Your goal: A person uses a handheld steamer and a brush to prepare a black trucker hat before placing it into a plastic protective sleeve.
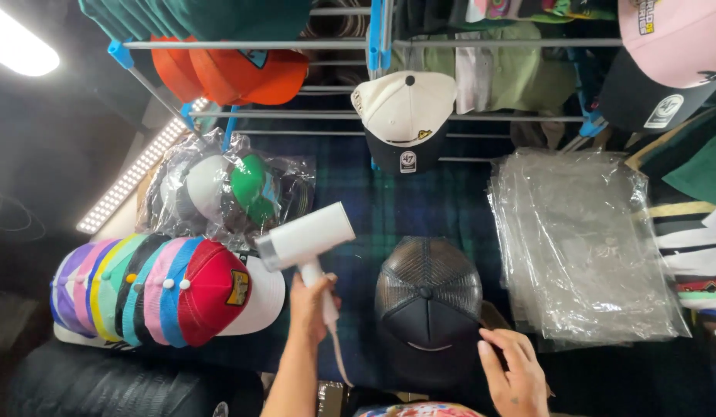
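Note:
My left hand (310, 303) grips the handle of a white hand-held steamer (305, 238), whose head points left toward a stack of caps. My right hand (512, 369) touches the brim edge of a black mesh-backed cap (427, 297) that lies on the dark plaid cloth (389, 208) in the middle. The steamer is held to the left of the black cap, apart from it.
A row of nested coloured caps (153, 292) lies at the left, bagged caps (227, 189) behind it. A pile of clear plastic bags (582, 243) sits at the right. A cream-and-black cap (404, 116) and orange caps (234, 73) hang on a metal rack (335, 45) above.

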